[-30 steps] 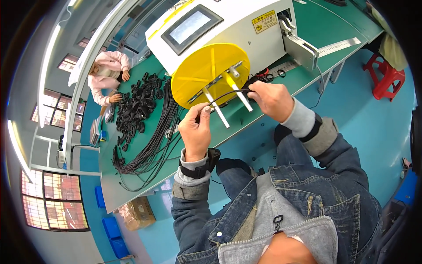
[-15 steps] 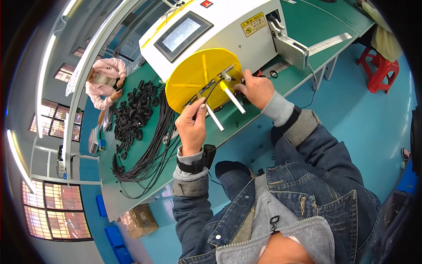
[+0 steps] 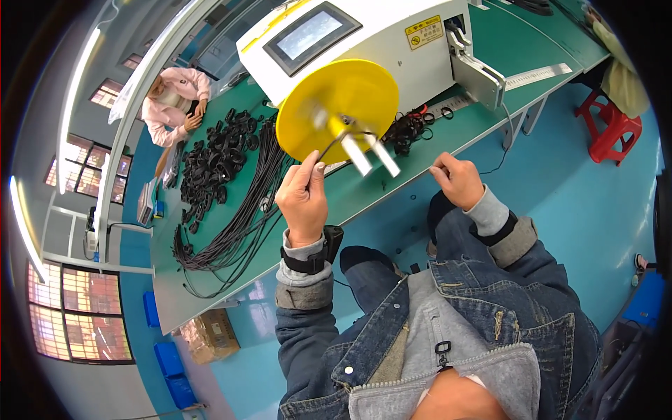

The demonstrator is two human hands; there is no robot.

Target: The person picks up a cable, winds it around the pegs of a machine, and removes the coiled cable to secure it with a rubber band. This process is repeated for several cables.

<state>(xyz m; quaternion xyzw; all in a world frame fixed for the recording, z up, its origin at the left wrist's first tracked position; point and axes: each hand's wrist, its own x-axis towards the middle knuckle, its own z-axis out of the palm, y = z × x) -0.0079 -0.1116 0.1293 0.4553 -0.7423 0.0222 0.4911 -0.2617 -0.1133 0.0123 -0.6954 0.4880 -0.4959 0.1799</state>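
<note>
My left hand (image 3: 305, 199) pinches a black cable (image 3: 336, 148) between thumb and fingertips. The cable runs from there to the metal pegs (image 3: 367, 155) on a yellow disc (image 3: 294, 119), at the front of a white winding machine (image 3: 388, 66). The pegs and the disc's middle are smeared by motion. Apart from the disc, beyond the table's front edge, my right hand (image 3: 460, 183) is closed with fingers curled. I see nothing in it. Long loose cables (image 3: 241, 234) lie on the table left of my left hand.
A heap of coiled black cables (image 3: 217, 157) lies on the green table (image 3: 171, 297); more black loops (image 3: 406, 131) lie behind the disc. A person in pink (image 3: 171, 105) sits at the far left. A red stool (image 3: 612, 133), holding another person, stands right. A cardboard box (image 3: 210, 336) is lower left.
My right hand has left the disc and moved right and down, closing. The disc's pegs have turned and are now blurred. My left hand keeps its pinch on the cable.
</note>
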